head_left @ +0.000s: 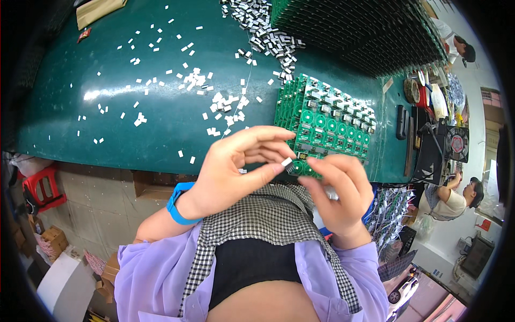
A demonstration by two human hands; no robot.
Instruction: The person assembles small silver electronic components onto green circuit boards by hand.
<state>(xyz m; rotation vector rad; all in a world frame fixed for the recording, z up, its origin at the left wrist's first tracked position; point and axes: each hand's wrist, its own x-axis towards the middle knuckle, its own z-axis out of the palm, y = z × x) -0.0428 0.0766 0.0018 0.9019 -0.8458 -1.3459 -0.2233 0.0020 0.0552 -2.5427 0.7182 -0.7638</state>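
My left hand, with a blue band at its wrist, pinches a small white-faced component with dark sides between thumb and fingers. Just right of it, my right hand is held with thumb and forefinger apart, and nothing shows between their tips. Beneath and beyond both hands lies a stack of green circuit boards with rows of round outlines and small mounted parts. One small dark display with yellowish marks shows on the near board between my hands. My fingers hide part of the stack's near edge.
Loose white components are scattered over the green table. A heap of black-and-white pieces lies at the back, beside a tall rack of stacked boards. A black fan stands right. Two other people are farther right.
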